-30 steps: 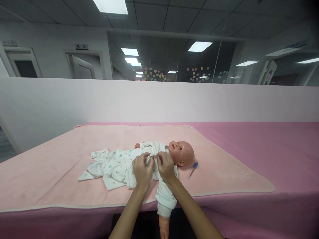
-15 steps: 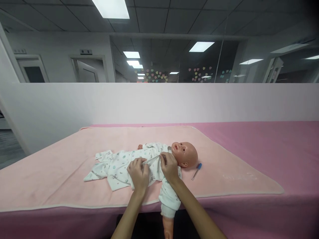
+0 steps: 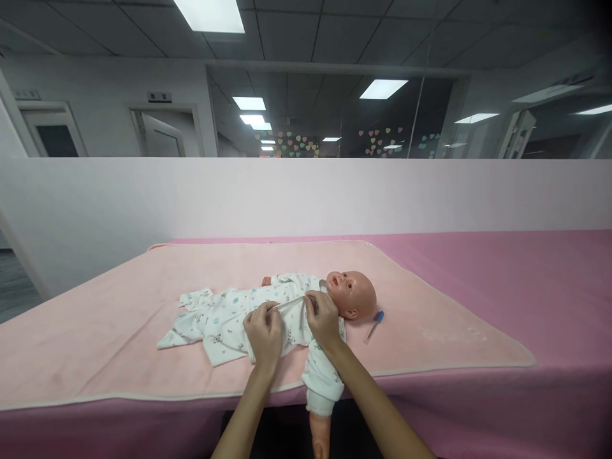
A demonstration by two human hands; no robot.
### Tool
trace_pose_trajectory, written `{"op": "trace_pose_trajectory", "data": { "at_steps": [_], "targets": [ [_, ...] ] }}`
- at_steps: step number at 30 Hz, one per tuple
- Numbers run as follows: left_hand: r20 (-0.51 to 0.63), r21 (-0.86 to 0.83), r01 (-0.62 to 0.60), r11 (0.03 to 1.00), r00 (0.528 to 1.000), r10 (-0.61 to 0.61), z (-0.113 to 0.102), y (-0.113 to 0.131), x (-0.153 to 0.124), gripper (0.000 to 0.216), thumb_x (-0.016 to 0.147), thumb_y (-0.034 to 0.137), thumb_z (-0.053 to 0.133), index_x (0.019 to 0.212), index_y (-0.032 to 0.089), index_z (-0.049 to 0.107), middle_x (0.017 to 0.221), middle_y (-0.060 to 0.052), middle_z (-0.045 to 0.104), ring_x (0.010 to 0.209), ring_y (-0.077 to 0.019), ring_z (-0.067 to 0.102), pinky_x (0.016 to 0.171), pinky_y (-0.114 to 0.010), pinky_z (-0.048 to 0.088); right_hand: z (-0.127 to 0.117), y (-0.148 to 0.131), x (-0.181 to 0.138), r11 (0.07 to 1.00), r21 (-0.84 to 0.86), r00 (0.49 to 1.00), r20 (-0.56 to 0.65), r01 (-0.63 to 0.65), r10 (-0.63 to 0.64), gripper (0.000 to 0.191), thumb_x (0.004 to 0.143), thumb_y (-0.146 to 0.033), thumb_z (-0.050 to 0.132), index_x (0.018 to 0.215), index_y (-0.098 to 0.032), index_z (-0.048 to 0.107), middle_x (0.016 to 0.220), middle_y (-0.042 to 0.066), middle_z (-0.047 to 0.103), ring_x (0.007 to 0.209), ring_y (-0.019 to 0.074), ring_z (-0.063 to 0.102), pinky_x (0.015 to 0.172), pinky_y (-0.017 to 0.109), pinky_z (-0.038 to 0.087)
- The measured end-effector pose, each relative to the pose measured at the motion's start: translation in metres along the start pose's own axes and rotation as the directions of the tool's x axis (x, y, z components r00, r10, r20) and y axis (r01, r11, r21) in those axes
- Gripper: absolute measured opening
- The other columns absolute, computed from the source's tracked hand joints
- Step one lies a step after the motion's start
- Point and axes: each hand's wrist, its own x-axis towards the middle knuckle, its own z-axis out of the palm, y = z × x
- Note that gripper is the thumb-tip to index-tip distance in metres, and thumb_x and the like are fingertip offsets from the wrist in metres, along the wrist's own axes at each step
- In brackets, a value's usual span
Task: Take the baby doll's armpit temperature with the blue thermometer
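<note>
A baby doll (image 3: 352,293) lies on its back on a pale pink blanket (image 3: 119,319), head to the right. It wears a white printed romper (image 3: 224,315). My left hand (image 3: 264,333) pinches the romper's front edge over the chest. My right hand (image 3: 323,319) pinches the same fabric edge nearer the neck. A strip of cloth is stretched between the two hands. One sleeved doll arm (image 3: 319,395) hangs over the table's near edge.
A blue-capped pen (image 3: 373,325) lies on the blanket right of the doll's head. A pink cloth (image 3: 526,287) covers the table under the blanket. A low white partition (image 3: 306,191) runs behind the table.
My hands have drawn slightly apart, pulling the romper's front edge taut between them. The view has shifted a little.
</note>
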Motion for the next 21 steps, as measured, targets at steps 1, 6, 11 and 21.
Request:
{"op": "trace_pose_trajectory", "data": {
  "at_steps": [1,6,11,21],
  "targets": [
    [0.005,-0.002,-0.010,1.000,1.000,0.010,-0.0001,0.0003,-0.0002,0.020,0.078,0.027,0.040,0.080,0.021,0.059,0.080,-0.001,0.065,0.080,-0.0194,0.057,0.089,-0.039,0.032,0.0001,0.0001,0.0000,1.000,0.001,1.000,-0.003,-0.001,0.001,0.013,0.087,-0.020,0.042,0.083,-0.019,0.055,0.075,0.004,0.061,0.071,0.0162,0.054,0.066,0.029,0.042],
    [0.070,0.123,-0.095,0.988,0.994,0.087,0.0019,0.0018,-0.0022,0.019,0.070,0.020,0.044,0.083,0.021,0.058,0.083,0.000,0.064,0.080,-0.0194,0.055,0.088,-0.040,0.030,0.0009,0.0012,-0.0002,1.000,-0.002,1.000,-0.010,0.002,-0.002,0.014,0.087,-0.020,0.042,0.084,-0.019,0.056,0.074,0.004,0.061,0.070,0.0163,0.054,0.065,0.029,0.042],
    [0.089,0.164,-0.095,0.982,0.993,0.081,0.0032,0.0011,-0.0031,0.015,0.072,0.021,0.043,0.079,0.021,0.057,0.077,0.000,0.062,0.077,-0.0187,0.053,0.085,-0.039,0.029,0.0004,0.0007,0.0004,1.000,0.005,1.000,-0.004,-0.005,0.005,0.015,0.087,-0.021,0.042,0.084,-0.019,0.056,0.074,0.004,0.061,0.070,0.0164,0.055,0.065,0.029,0.043],
    [0.036,0.080,-0.065,0.995,0.997,0.062,0.0011,0.0020,-0.0028,0.016,0.075,0.021,0.042,0.077,0.020,0.057,0.076,0.000,0.062,0.077,-0.0183,0.054,0.085,-0.038,0.030,-0.0008,-0.0017,0.0007,1.000,0.007,1.000,0.007,-0.020,0.020,0.014,0.086,-0.022,0.043,0.084,-0.019,0.057,0.074,0.004,0.062,0.070,0.0165,0.055,0.066,0.029,0.043]
  ]
}}
